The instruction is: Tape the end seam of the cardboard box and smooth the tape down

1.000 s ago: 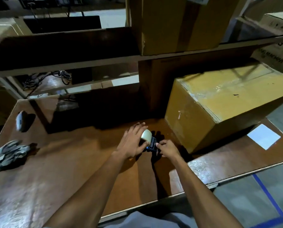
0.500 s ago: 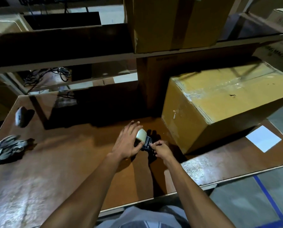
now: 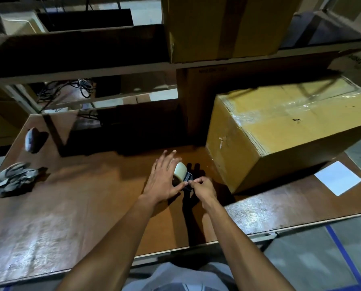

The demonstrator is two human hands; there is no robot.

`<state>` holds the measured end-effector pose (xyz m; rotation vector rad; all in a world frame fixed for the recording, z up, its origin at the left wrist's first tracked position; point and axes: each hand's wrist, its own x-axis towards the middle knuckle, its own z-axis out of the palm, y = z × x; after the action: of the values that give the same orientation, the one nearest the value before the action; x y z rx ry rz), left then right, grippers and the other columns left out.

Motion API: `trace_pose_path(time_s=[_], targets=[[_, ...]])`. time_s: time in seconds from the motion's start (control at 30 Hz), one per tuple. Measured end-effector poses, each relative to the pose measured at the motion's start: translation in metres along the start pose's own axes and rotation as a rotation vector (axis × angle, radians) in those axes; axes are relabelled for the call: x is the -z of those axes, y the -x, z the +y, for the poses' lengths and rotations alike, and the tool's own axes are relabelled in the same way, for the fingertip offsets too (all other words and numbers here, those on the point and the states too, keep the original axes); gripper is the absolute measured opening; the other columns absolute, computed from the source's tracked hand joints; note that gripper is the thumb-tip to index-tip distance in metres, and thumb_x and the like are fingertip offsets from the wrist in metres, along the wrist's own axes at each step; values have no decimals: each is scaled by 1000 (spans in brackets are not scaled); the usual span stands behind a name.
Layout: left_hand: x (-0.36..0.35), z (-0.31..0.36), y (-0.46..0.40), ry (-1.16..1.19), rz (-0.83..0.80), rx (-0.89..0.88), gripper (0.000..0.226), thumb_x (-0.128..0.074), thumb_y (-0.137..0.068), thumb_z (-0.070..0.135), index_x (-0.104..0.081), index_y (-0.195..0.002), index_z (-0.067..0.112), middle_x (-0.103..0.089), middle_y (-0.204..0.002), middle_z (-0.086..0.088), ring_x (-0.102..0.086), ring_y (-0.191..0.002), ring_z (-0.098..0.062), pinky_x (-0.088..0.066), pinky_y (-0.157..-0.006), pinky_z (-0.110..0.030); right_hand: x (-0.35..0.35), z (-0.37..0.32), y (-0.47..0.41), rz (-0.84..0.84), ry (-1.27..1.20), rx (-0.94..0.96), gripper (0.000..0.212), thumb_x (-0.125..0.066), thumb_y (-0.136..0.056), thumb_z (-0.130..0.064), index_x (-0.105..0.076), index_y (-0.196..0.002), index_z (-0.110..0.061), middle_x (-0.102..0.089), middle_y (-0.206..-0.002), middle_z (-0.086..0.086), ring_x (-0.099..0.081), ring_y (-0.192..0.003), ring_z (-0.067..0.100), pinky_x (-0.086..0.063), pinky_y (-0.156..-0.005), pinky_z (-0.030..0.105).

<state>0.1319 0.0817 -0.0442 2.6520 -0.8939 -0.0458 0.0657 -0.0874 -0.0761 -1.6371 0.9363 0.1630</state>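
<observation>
A yellow-brown cardboard box (image 3: 280,135) stands at the right of the brown table (image 3: 70,206), its top covered in clear tape and its end face turned toward me. A tape dispenser (image 3: 182,175) with a pale roll rests on the table just left of the box. My left hand (image 3: 165,177) lies over the roll, fingers spread. My right hand (image 3: 202,187) pinches at the dispenser's dark front end; the tape end itself is too small to see.
Grey work gloves (image 3: 11,179) lie at the table's left edge, and a small dark object (image 3: 30,139) sits behind them. A white sheet (image 3: 338,178) lies right of the box. Shelves with another box (image 3: 221,26) rise behind the table.
Both hands have stayed on the dispenser. My left fingers have spread wider over the roll, and my right fingers have closed more tightly at its front end.
</observation>
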Motion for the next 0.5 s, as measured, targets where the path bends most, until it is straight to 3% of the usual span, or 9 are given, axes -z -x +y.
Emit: trace_pose_path(time_s=[0.13,0.23,0.3,0.4,0.5], targets=[[-3,7,6,-44,9,66,97,-72,-89,69,-27,-167,34,-4,-182,-4,-2,-169,-32,-21,-134,-58,5,6,-3,-46,-74,-30,14,-71,-101,-23,-63,-104,-12,-69,-96,6,-60,-80,16,-43,-63,28],[-7,8,11,-35,22,109,115,-78,-87,67,-9,-174,34,11,-183,-3,-1,-169,-34,-20,-133,-55,3,13,-5,-56,-127,-49,16,-75,-97,-24,-63,-97,-15,-70,-111,9,-65,-101,26,-52,-88,38],[-10,8,15,22,36,170,127,-83,-83,65,0,-174,37,14,-182,-5,-7,-168,-37,-29,-129,-55,0,16,-7,-38,-151,-46,21,-80,-93,-23,-65,-101,-11,-74,-112,14,-70,-105,30,-56,-97,45],[-10,11,17,105,47,251,135,-89,-78,63,5,-172,40,7,-181,-6,-11,-167,-37,-47,-117,-63,1,17,-9,-16,-166,-32,19,-82,-89,-18,-68,-97,-7,-76,-101,15,-73,-98,30,-59,-92,45],[-7,18,14,133,58,294,142,-91,-74,66,9,-171,43,12,-180,-6,-9,-167,-38,-48,-113,-64,2,17,-9,-5,-198,-17,18,-80,-90,-10,-68,-99,0,-76,-98,19,-73,-88,31,-58,-76,39]])
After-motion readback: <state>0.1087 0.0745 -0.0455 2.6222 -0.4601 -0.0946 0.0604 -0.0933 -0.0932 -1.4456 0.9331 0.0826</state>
